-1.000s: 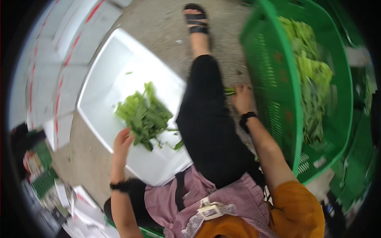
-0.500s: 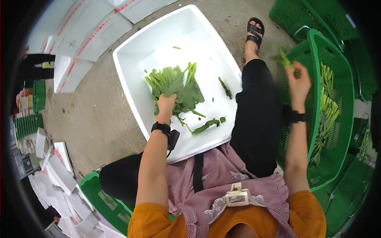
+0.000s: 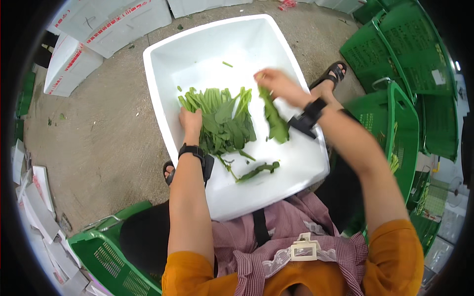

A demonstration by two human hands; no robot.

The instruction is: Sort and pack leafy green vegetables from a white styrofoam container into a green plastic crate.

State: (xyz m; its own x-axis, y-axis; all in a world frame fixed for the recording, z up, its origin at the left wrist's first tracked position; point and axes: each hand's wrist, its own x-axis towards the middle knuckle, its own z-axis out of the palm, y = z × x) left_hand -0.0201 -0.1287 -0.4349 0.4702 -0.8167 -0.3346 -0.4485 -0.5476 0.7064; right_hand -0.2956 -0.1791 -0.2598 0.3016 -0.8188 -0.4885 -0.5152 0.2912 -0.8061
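Fingers of the right hand [image 3: 277, 83] pinched around the stem end of a leafy green stalk [image 3: 274, 117]; stalk hangs down from the grip, leaf end dangling just above the floor of the white foam box [image 3: 163, 93].

Change vs half a second back: right hand was over at the green crate [image 3: 402, 148] on the right with a stalk raised; now it is over the box, stalk carried along. Left hand [image 3: 190, 122] was on the bundle then and is on it now, barely moved. View has also steadied over the box.

My read: one more stalk coming out of the crate to join the pile, transfer about done, release not yet made.

Left-hand fingers lie flat and curled on the left edge of the bundle of greens [image 3: 222, 123], pressing rather than gripping as far as I can tell. Bundle lies mid-box, stems pointing to the far wall, leaves toward the person.

Relative position: held stalk sits just right of the bundle, near it, touching or not I cannot tell. A loose stalk [image 3: 257, 170] lies apart, nearer the person, close to the box's near wall.

Both wrists carry black bands.
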